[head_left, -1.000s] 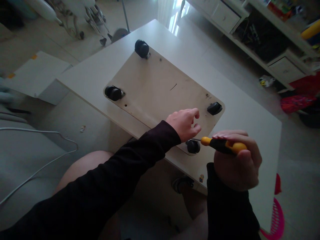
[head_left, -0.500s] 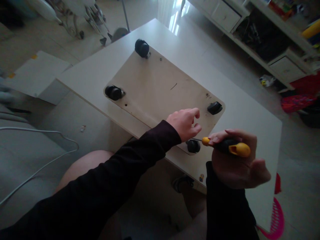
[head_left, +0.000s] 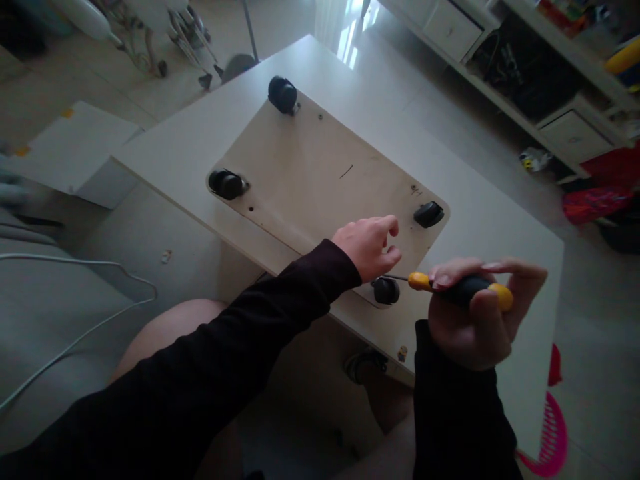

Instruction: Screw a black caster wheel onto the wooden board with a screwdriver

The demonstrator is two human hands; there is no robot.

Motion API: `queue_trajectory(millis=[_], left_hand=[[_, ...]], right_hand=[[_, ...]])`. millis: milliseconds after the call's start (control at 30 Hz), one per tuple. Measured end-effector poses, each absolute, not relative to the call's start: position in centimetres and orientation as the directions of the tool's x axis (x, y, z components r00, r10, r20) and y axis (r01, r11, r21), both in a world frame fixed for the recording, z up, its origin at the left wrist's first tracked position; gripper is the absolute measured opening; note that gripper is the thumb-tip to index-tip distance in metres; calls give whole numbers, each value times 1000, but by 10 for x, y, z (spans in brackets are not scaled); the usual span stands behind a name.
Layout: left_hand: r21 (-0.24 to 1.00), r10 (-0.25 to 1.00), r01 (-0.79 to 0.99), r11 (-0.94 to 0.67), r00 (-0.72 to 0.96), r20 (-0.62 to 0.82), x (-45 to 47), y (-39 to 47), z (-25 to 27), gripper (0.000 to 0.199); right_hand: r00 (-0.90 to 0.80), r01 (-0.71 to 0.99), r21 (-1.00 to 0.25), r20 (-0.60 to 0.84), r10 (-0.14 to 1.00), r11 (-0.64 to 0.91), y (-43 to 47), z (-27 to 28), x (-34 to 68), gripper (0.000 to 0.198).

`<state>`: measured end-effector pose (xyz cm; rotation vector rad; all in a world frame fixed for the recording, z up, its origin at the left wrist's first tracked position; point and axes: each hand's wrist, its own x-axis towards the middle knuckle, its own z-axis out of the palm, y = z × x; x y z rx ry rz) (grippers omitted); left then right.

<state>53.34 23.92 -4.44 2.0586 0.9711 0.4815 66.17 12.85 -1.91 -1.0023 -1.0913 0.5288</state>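
Observation:
A pale wooden board (head_left: 320, 180) lies flat on a white table (head_left: 480, 220) with black caster wheels at its corners. My right hand (head_left: 475, 320) grips a yellow-and-black screwdriver (head_left: 457, 288), whose shaft points left toward the near caster (head_left: 386, 291). My left hand (head_left: 369, 245) rests on the board just above that caster, fingers curled near the screwdriver tip. Other casters sit at the right (head_left: 429, 214), left (head_left: 226, 184) and far (head_left: 283, 95) corners.
A grey sofa (head_left: 45, 313) with a white wire hanger (head_left: 100, 320) is at the left. A white panel (head_left: 70, 150) lies on the floor. A pink comb (head_left: 550, 440) pokes past the table's near right edge. White shelving (head_left: 565, 127) stands at the right.
My right hand has turned around the screwdriver handle, its fingers regripping from below to over the top. The left hand and board stay put.

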Motion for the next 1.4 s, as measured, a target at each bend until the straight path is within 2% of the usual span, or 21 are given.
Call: queue_trajectory(millis=[100,167,367,467,600,800,900,967,1067,1167,1267,1333,1400], left_hand=[[794,772,471,-384,636,-4,534,239,-44,22],[797,771,469,-381,637,-6,535,239,-45,22],[796,774,464,-388,634,8,534,239,-45,21],[796,771,466,-386,637,1,534,239,-45,21],[799,770,463,-384,638,1,534,239,-44,21],[793,769,464,-395,639,9,535,239,-49,22],[778,757,458,-430,653,34,536,242,-54,12],[770,752,473,-427,659,12,536,246,-57,6],[787,747,501,-360,660,-79,532,254,-59,15],[819,647,474,-324,743,-174,521,258,-59,16],[841,448,400,-364,867,-218,505,257,-58,23],[836,372,419,-354,883,-285,496,253,-56,12],[810,332,467,-355,873,-358,492,246,-50,16]], right_hand=[[387,101,-890,448,806,445,128,-19,662,36],[358,82,-902,423,832,423,127,-18,664,39],[361,126,-901,431,827,414,122,-15,667,25],[383,88,-913,400,832,399,121,-15,665,16],[402,65,-886,444,801,459,124,-16,663,21],[410,75,-874,466,784,480,128,-17,666,15],[412,84,-877,463,785,474,128,-19,666,16],[411,87,-878,462,786,471,127,-20,666,16],[402,95,-875,470,786,474,127,-21,667,15],[394,97,-875,472,789,475,127,-21,669,15],[395,108,-877,470,789,468,126,-22,671,16],[398,106,-886,454,797,452,126,-23,671,16],[403,94,-889,445,799,448,125,-21,672,17]])
